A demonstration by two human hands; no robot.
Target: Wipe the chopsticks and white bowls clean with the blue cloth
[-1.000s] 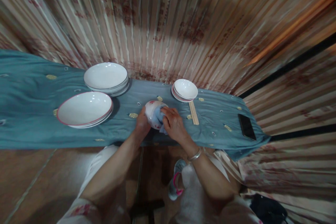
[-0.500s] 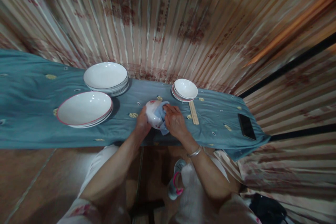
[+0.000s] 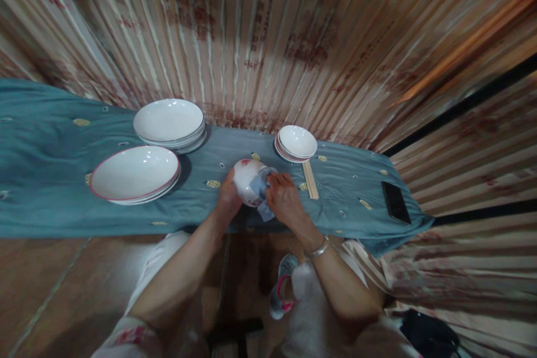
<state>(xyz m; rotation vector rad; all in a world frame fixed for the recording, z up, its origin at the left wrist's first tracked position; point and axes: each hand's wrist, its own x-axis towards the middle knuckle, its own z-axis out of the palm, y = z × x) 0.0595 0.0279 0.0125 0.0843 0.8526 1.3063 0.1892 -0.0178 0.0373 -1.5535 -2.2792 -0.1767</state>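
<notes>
A white bowl (image 3: 244, 180) with red flower marks is held tilted over the front part of the table, its outer side facing up towards me. My left hand (image 3: 229, 196) is closed round the bowl's left edge. On the bowl's right side, my right hand (image 3: 285, 197) presses a blue-grey cloth (image 3: 260, 183) against the surface, fingers bunched on it. A loose end of the cloth hangs below those fingers. The undersides of both hands are hidden.
Stacked plates with a dark rim (image 3: 170, 121) and red-rimmed plates (image 3: 135, 174) stand at left. Small bowls (image 3: 297, 141) are stacked behind my right hand, beside chopsticks (image 3: 310, 180). A black phone (image 3: 396, 202) lies near the right end of the blue tablecloth (image 3: 344, 190).
My right hand has slid slightly right and down with the cloth, baring more of the bowl's surface. The left hand keeps its place on the bowl.
</notes>
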